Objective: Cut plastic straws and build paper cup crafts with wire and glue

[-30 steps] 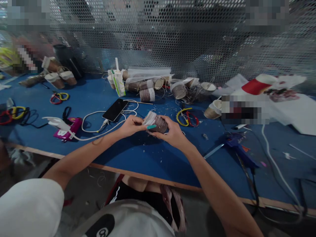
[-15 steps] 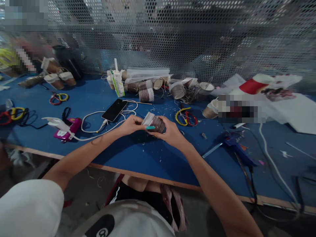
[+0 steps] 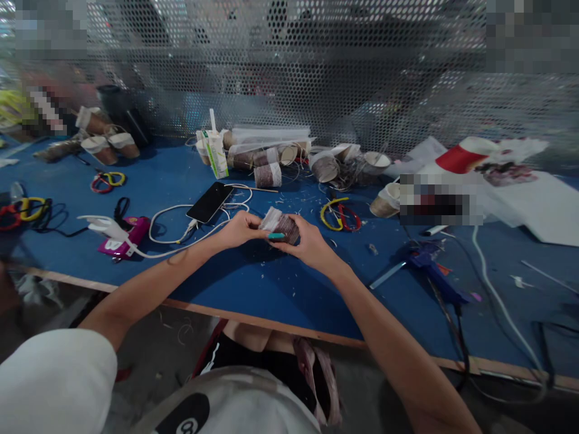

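Fingers of the left hand [image 3: 239, 229] pinch the pale paper rim of a wrapped cup [image 3: 281, 226] while the right hand [image 3: 307, 244] cradles its brown, cord-ribbed body from below. The cup lies on its side above the blue table [image 3: 253, 283], long axis running left to right, mouth apparently leftward, though that end is blurred. Just beyond the fingers lie one black phone [image 3: 210, 202] and two looped scissors [image 3: 340, 215], one yellow, one red. Right of them rests a blue glue gun [image 3: 429, 268].
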`<state>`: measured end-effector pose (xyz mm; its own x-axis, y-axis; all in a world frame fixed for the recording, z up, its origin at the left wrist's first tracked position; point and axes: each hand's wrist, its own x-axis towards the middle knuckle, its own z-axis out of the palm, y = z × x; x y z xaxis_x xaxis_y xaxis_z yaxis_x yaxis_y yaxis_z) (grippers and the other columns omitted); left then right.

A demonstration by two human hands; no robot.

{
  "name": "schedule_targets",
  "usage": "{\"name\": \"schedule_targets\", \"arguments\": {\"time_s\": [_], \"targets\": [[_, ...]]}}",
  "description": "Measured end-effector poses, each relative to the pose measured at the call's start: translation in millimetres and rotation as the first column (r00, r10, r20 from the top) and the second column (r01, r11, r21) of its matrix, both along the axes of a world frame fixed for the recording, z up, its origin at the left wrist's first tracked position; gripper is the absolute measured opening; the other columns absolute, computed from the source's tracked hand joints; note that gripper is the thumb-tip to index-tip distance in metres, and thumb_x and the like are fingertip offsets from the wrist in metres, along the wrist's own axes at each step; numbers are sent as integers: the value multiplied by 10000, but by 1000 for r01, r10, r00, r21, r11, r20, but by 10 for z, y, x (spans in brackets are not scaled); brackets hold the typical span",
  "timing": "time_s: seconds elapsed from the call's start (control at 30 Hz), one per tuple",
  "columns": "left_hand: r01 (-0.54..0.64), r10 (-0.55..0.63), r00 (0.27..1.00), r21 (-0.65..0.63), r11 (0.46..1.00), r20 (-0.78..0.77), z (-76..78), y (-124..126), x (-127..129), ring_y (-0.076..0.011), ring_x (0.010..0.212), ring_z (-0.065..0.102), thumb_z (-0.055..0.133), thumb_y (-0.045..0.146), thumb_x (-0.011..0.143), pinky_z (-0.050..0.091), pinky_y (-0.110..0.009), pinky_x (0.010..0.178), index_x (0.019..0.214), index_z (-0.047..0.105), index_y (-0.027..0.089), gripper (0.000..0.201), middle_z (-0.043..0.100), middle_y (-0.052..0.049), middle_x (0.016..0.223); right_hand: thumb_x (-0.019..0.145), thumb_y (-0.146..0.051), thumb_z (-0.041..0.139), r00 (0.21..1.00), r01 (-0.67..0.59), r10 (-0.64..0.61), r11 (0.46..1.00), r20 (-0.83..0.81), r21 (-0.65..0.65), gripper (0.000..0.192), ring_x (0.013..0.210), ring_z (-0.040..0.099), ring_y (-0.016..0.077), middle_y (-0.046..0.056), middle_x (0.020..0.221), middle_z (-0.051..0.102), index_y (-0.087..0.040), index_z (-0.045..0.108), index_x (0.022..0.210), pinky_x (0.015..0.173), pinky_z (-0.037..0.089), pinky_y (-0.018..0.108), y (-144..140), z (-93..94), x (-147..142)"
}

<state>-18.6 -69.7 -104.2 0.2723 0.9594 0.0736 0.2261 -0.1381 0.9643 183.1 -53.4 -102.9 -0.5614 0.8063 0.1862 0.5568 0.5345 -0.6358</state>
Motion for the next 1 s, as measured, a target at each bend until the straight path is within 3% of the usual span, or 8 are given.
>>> {"name": "schedule_targets", "arguments": {"time_s": [0.23, 0.5, 0.63, 0.73, 0.83, 0.93, 1.0], "targets": [[12, -14, 999, -73, 997, -29, -32, 25, -23, -30, 453, 243, 770, 447, 526, 180, -198, 446, 484, 661, 112, 354, 345, 68, 393, 727, -451, 680, 999, -52, 52, 997, 0, 51, 642, 1123, 560, 312, 166, 1237, 571, -181, 465, 1268, 892, 463, 464, 16, -16, 22], [-19, 28, 996, -102, 995, 89, -53, 0, 53, -47, 467, 369, 820, 444, 445, 300, -194, 472, 541, 713, 105, 368, 490, 43, 424, 720, -424, 701, 994, -78, 72, 995, 76, 68, 711, 1208, 502, 329, 198, 1297, 523, -157, 412, 1312, 971, 421, 506, 45, -7, -7], [-77, 86, 991, -91, 993, 98, -117, 22, 49, -38, 450, 345, 819, 483, 422, 284, -192, 458, 498, 680, 97, 417, 427, 59, 399, 758, -496, 644, 978, -7, -19, 992, 207, 125, 802, 1323, 366, 369, 225, 1420, 395, -158, 303, 1400, 994, 401, 528, -50, 130, 96], [-100, 108, 985, -63, 993, 132, -173, 43, 38, -45, 449, 367, 817, 522, 396, 308, -198, 458, 490, 675, 99, 456, 433, 55, 398, 822, -518, 542, 937, 101, -170, 968, 306, 229, 759, 1363, 270, 405, 290, 1462, 290, -67, 311, 1386, 1022, 352, 552, -209, 264, 523], [-114, 115, 981, -19, 993, 155, -228, 47, 49, -69, 473, 429, 810, 537, 413, 367, -213, 475, 529, 706, 113, 452, 541, 28, 445, 822, -418, 535, 859, 276, -412, 874, 305, 401, 612, 1289, 384, 405, 267, 1382, 413, -103, 377, 1324, 1003, 334, 589, -357, 296, 1247], [-136, 126, 978, 53, 989, 164, -277, 45, 71, -101, 522, 504, 801, 528, 465, 472, -256, 572, 560, 728, 135, 411, 622, 12, 507, 701, -296, 631, 670, 455, -650, 741, 359, 493, 580, 1186, 456, 453, 292, 1214, 515, -92, 467, 1218, 936, 350, 594, -397, 214, 1956], [-144, 127, 978, 95, 985, 165, -304, 51, 76, -117, 556, 542, 798, 517, 489, 518, -298, 697, 552, 726, 146, 384, 631, 20, 514, 700, -269, 620, 564, 527, -695, 719, 446, 453, 464, 1091, 517, 450, 291, 1116, 549, -94, 536, 1121, 844, 405, 547, -348, 122, 2258]]}}
